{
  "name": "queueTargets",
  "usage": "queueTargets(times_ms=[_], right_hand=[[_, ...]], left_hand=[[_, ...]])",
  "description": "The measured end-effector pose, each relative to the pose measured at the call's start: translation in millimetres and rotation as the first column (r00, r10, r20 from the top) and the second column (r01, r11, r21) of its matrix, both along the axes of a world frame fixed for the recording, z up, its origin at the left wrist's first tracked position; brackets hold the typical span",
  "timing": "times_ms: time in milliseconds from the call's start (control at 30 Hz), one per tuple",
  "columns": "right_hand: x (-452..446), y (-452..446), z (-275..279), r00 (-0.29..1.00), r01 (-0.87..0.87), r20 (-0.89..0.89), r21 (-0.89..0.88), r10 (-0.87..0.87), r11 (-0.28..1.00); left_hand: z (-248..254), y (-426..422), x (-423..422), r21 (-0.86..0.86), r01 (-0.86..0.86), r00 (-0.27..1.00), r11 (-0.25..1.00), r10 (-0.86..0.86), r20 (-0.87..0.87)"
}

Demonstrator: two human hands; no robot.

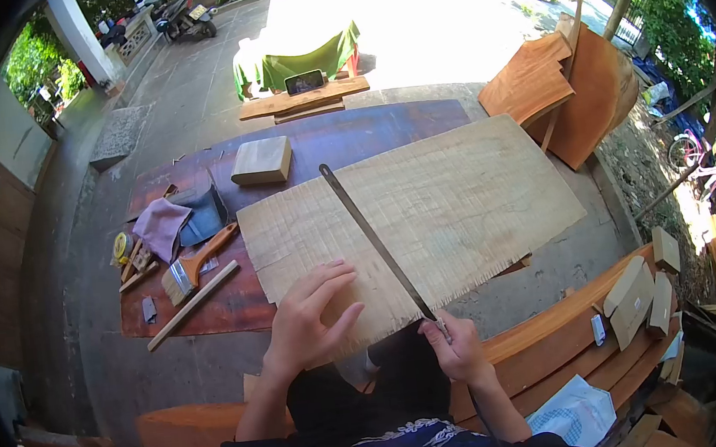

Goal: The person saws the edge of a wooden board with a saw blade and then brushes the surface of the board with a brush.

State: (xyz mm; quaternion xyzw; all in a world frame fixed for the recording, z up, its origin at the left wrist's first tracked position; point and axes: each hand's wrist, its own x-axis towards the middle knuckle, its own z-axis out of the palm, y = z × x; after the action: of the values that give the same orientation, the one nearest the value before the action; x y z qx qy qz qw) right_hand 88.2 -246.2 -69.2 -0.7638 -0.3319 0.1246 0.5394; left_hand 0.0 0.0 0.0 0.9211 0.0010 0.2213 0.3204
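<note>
A long, narrow, dark metal blade (375, 241) lies slantwise across a pale wooden board (458, 178), with a small hole at its rounded far end. I cannot tell its exact kind. My right hand (457, 351) is closed around the near end of the blade, at the board's front edge. My left hand (315, 311) is open, fingers stretched out, at the near left part of the board; whether it presses on the wood is unclear. Fine lines or scratches run over the board's surface, and its front edge looks rough.
Left of the board are a paintbrush (197, 265), a wooden stick (195, 305), a purple cloth (162, 228) and a tape roll (122, 246). A wooden block (262, 161) sits behind. Wooden pieces (633, 304) lie on a slatted bench (551, 312) at right; large slabs (593, 94) stand behind.
</note>
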Motion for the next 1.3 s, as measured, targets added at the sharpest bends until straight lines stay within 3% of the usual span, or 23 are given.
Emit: queueTargets(times_ms=[67,100,300,467,567,667,767,800,900,933,1033,1067,1167,1200,1300], right_hand=[[-11,9,-11,0.994,-0.046,-0.099,0.040,0.049,0.998],[22,-37,10,0.998,-0.051,-0.027,-0.103,0.049,0.993],[-1,-15,-18,0.993,-0.069,-0.085,0.090,0.077,0.994],[-23,-5,-16,0.997,0.012,-0.084,0.108,-0.002,0.994],[-44,5,-21,0.993,0.105,-0.070,0.143,-0.095,0.984],[-52,10,-24,0.987,0.155,-0.054,0.141,-0.149,0.978],[-62,3,-28,0.978,0.205,-0.052,0.083,-0.201,0.975],[-65,2,-27,0.977,0.210,-0.063,0.072,-0.205,0.975],[-65,1,-27,0.973,0.229,0.001,0.023,-0.229,0.973],[-66,0,-27,0.971,0.237,0.034,0.002,-0.237,0.971],[-72,2,-31,0.971,0.239,0.030,0.003,-0.239,0.971],[-73,3,-32,0.971,0.236,0.038,-0.002,-0.235,0.972],[-76,6,-35,0.972,0.231,0.051,-0.014,-0.230,0.973],[-76,6,-35,0.971,0.233,0.058,-0.017,-0.232,0.972],[-75,9,-32,0.967,0.248,0.069,-0.019,-0.246,0.969]], left_hand=[[5,7,-11,0.057,-0.034,0.999,0.998,0.036,-0.027],[-18,-29,13,-0.107,-0.061,0.995,0.992,0.068,0.071],[-18,-10,-5,-0.106,-0.154,0.982,0.982,0.164,0.098],[-26,-3,-4,-0.159,-0.098,0.974,0.982,0.128,0.188],[-31,-1,-18,-0.439,-0.078,0.961,0.895,0.185,0.207],[-53,-12,-47,-0.629,-0.150,0.881,0.763,0.391,0.264],[-81,-28,-67,-0.535,-0.238,0.720,0.810,0.517,0.463],[-95,-31,-81,-0.416,-0.326,0.732,0.849,0.505,0.457],[-105,-50,-91,-0.850,-0.137,0.776,0.508,0.589,0.227],[-108,-46,-94,-0.887,-0.138,0.839,0.440,0.529,0.131],[-100,-37,-95,-1.000,-0.019,0.969,0.014,0.245,-0.015],[-106,-31,-95,-0.999,-0.047,0.995,0.013,0.090,-0.046],[-93,-25,-96,-1.000,-0.007,0.998,-0.017,-0.070,-0.006],[-93,-23,-95,-0.995,-0.033,0.997,0.092,-0.062,-0.039],[-90,-24,-90,-0.993,-0.078,0.985,0.093,-0.150,-0.091]])
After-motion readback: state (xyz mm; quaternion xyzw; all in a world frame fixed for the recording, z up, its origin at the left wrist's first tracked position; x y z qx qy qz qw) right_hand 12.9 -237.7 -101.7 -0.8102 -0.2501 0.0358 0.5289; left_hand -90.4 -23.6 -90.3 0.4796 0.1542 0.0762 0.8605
